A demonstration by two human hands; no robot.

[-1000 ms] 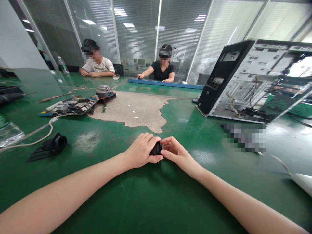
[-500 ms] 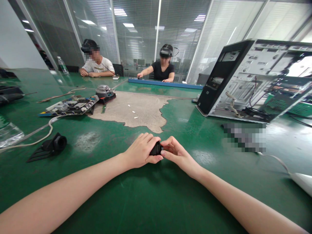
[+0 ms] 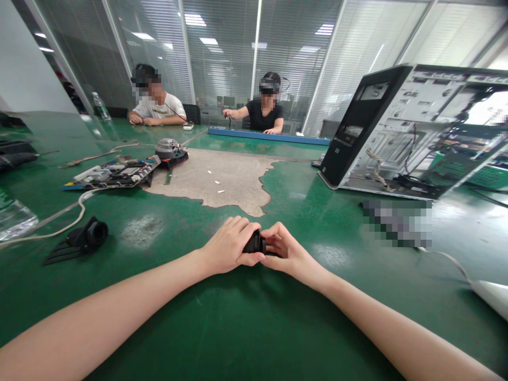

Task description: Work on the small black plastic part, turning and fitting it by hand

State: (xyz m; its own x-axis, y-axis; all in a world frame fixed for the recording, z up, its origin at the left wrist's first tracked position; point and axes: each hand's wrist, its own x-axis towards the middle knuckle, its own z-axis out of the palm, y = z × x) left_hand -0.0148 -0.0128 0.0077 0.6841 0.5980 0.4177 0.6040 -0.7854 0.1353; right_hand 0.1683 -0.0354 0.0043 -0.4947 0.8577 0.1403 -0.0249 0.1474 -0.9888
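Black fitting (image 3: 81, 238), round-mouthed and slatted, lying loose. Circuit board (image 3: 113, 173), rigid, crowded with components, propped at a tilt. Left hand (image 3: 227, 246), closed round a small black piece (image 3: 254, 242) just above or on the green table (image 3: 254, 328), front centre; compact, ridged, apparently hard plastic, probably light, stiff and little prone to slip; best taken by its sides, thumb opposing fingers. Right hand (image 3: 286, 248), narrowly curled about the piece's right end, firmness of grip not discernible. Computer case (image 3: 397, 132), boxy, open-sided, black front, bare grey metal interior.
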